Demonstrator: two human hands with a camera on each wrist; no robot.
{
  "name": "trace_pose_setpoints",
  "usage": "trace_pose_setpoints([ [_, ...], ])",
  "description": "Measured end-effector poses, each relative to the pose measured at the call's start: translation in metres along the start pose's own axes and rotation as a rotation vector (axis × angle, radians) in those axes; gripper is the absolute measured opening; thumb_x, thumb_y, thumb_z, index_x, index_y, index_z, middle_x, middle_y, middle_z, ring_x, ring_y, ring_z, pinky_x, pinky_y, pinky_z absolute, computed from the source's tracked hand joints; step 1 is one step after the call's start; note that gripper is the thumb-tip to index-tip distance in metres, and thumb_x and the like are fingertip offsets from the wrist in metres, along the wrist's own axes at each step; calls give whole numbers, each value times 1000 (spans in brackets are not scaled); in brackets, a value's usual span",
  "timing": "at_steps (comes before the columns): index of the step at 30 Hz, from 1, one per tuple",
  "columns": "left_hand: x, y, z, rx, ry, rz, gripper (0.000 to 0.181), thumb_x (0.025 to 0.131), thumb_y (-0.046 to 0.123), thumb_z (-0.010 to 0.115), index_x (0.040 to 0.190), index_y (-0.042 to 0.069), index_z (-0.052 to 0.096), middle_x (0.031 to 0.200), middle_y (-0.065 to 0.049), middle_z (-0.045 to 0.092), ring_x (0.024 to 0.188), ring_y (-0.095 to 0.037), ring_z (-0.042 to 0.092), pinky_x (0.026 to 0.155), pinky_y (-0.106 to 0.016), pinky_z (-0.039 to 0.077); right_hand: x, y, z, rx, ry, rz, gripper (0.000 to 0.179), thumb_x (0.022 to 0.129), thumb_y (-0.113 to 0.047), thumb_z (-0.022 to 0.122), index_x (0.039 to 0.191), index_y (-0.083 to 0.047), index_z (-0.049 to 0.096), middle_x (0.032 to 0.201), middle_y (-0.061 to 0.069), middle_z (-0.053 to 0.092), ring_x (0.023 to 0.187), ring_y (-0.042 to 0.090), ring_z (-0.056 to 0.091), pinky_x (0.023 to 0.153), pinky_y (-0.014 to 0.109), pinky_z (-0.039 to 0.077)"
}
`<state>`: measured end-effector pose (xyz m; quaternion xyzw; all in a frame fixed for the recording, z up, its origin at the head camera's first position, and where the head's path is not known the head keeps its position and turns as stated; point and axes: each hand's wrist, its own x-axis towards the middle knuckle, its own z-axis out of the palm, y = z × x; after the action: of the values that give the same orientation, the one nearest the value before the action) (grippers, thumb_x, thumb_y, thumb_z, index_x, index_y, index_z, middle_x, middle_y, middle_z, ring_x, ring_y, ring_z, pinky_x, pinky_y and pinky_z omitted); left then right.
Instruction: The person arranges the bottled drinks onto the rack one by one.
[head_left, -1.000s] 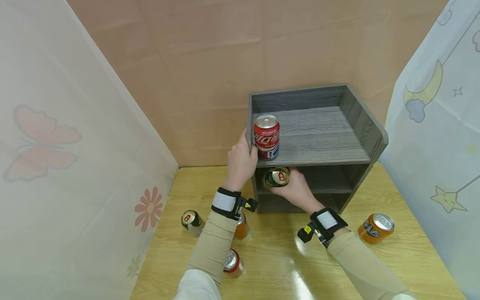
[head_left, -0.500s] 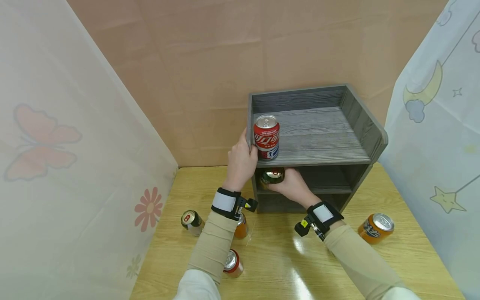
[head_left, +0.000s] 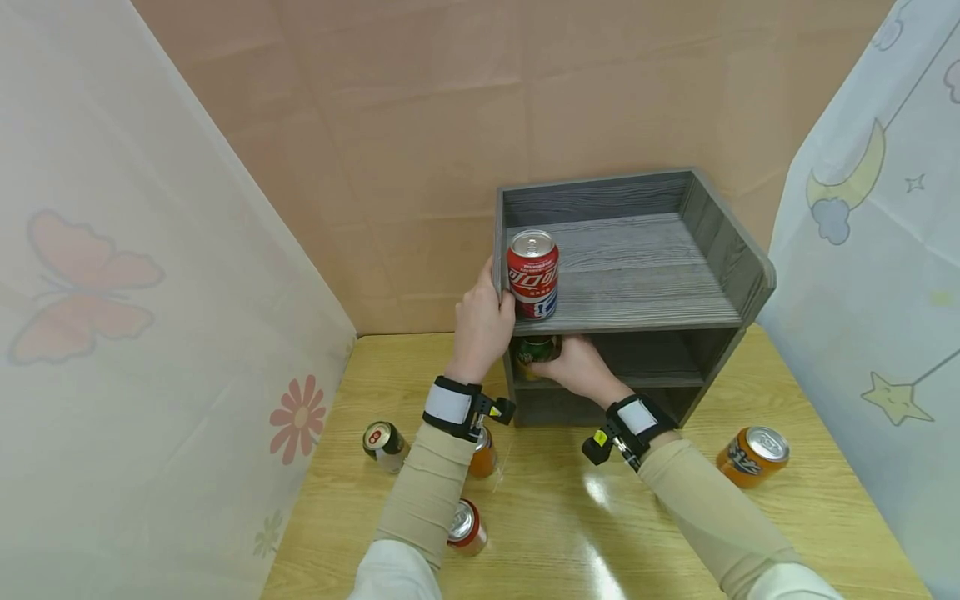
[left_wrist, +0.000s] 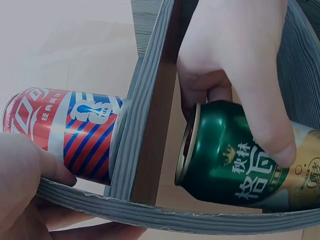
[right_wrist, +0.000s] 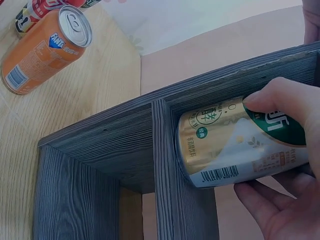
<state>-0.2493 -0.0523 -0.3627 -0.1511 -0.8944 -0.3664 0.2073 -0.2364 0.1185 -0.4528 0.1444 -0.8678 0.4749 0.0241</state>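
My right hand (head_left: 585,367) holds a green and gold drink can (right_wrist: 210,145) inside the middle compartment of the grey wooden shelf (head_left: 637,287), at its left side. In the right wrist view the can's base is at the compartment's floor board, thumb on one side and fingers on the other. With my left hand (head_left: 482,329) I grip the shelf's left side panel near the top. Beside that hand, a red cola can (head_left: 534,279) stands upright on the top tier. The green can's top is mostly hidden under the top board in the head view.
On the wooden table (head_left: 555,500), a green-topped can (head_left: 386,446), an orange can (head_left: 483,454) and a red can (head_left: 467,529) stand near my left forearm. Another orange can (head_left: 752,457) stands at the right. Printed curtains flank both sides; a brown backdrop hangs behind.
My right hand has moved left and deeper into the middle compartment with the green can, which has gone under the top board. The left hand has stayed on the side panel.
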Motion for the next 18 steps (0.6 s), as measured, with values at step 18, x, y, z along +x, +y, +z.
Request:
trace_pose_setpoints([
  [18, 0, 0, 1, -4, -6, -6, 54, 102, 10, 54, 152, -3, 40, 128, -22, 65, 84, -30, 73, 65, -43, 58, 10, 5, -7, -4, -81, -24, 91, 81, -13, 85, 154, 0, 32, 150, 23, 41, 134, 42, 45, 108, 54, 39],
])
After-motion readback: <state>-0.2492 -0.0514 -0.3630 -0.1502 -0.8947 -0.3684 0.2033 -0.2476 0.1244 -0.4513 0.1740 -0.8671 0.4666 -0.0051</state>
